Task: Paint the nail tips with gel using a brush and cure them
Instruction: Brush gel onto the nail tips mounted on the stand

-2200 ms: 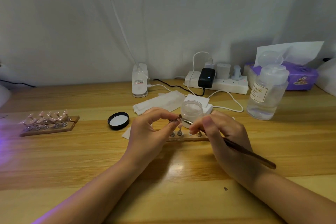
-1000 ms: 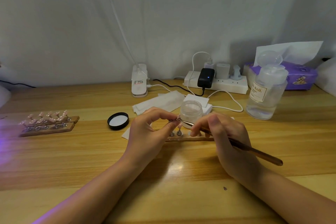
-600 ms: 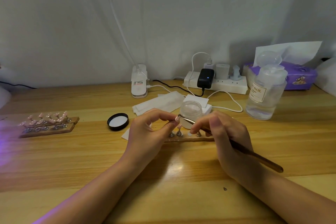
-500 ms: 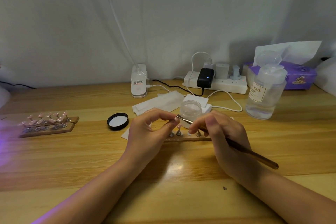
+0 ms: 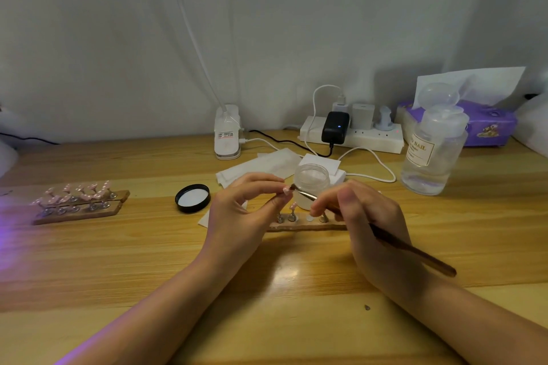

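Note:
My left hand (image 5: 243, 213) pinches a small pink nail tip (image 5: 286, 190) on its stand between thumb and fingers, above the wooden holder strip (image 5: 305, 227). My right hand (image 5: 370, 222) grips a brown-handled brush (image 5: 415, 252); its bristle end touches the held nail tip. Just behind the hands an open clear gel jar (image 5: 311, 184) stands on the desk. Its black lid (image 5: 192, 198) lies to the left. A few more tips on metal stands (image 5: 292, 215) sit on the strip.
Two wooden strips with several pink nail tips (image 5: 78, 201) lie at the left, near a purple glow at the edge. A white lamp base (image 5: 227, 139), power strip (image 5: 353, 135), clear pump bottle (image 5: 431, 154), tissue box (image 5: 486, 127) and white wipes (image 5: 267, 166) line the back.
The brush handle shifted slightly as my right hand made small strokes on the held tip. My left hand stayed in place.

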